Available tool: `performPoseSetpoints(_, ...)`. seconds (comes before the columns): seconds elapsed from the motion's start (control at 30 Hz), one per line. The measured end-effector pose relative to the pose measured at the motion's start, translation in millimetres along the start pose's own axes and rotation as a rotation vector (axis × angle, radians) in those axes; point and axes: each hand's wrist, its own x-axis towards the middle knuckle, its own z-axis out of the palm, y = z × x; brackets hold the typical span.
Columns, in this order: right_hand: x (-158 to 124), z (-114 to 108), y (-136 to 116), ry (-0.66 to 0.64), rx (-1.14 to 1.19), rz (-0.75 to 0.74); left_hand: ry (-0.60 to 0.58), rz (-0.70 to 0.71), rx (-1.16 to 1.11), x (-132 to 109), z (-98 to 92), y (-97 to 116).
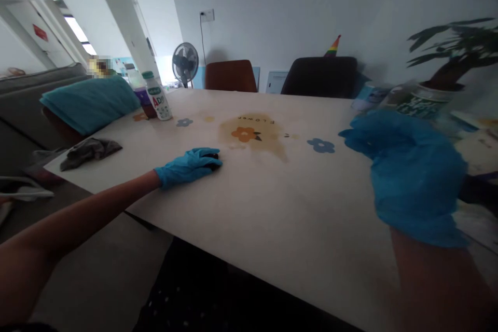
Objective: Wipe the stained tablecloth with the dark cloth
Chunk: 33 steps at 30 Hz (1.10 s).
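My left hand point(187, 167), in a blue glove, rests on the pale tabletop point(249, 202) with its fingers over a small black rounded object point(212, 162). What this object is cannot be made out under the fingers. My right hand point(416, 171), also gloved in blue, is raised close to the camera above the table's right side. Its fingers are curled together, and anything inside them is hidden. Between the hands, the table bears printed flowers, an orange one point(244, 134) and a blue one point(321, 145).
A crumpled grey cloth point(91, 153) lies at the table's left corner. Behind it stand a white bottle with a green cap point(157, 97) and a purple-labelled bottle point(143, 96). A potted plant point(428, 98) and clutter crowd the right edge. Chairs point(229, 75) line the far side.
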Motion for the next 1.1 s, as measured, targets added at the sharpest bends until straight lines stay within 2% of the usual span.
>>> performPoseSetpoints(0.1, 0, 1, 1, 0.006, 0.000, -0.011, -0.066, -0.095, 0.027, 47, 9.3, -12)
performPoseSetpoints(0.2, 0, 1, 0, 0.010, -0.011, -0.005, -0.100, -0.138, 0.035, 87, 15.9, -13)
performPoseSetpoints(0.3, 2, -2, 1, 0.016, -0.009, 0.005, -0.062, -0.208, 0.010, 111, 15.6, -3)
performPoseSetpoints(0.37, 2, -3, 2, 0.009, -0.010, -0.005, -0.010, -0.256, -0.021, 123, 13.0, 11)
performPoseSetpoints(0.47, 1, -2, 2, 0.021, 0.012, -0.019, 0.008, -0.207, -0.070, 141, 14.3, 49)
performPoseSetpoints(0.6, 1, -1, 2, 0.028, 0.049, -0.005, -0.136, 0.040, -0.120, 157, 36.4, 123)
performPoseSetpoints(0.73, 3, -3, 3, 0.081, 0.069, 0.001, -0.285, 0.323, -0.047, 148, 70.3, 193)
performPoseSetpoints(0.83, 3, -3, 2, 0.093, 0.086, -0.006, -0.279, 0.427, 0.037, 141, 90.3, 217)
performPoseSetpoints(0.9, 1, -3, 1, 0.091, 0.091, -0.018, -0.278, 0.440, 0.048, 145, 99.2, 219)
performPoseSetpoints(0.97, 0, -2, -1, 0.085, 0.086, -0.025, -0.285, 0.398, 0.046, 157, 105.6, 210)
performPoseSetpoints(1.1, -2, -4, -2, 0.062, 0.041, -0.036, -0.271, 0.152, 0.059, 190, 111.3, 168)
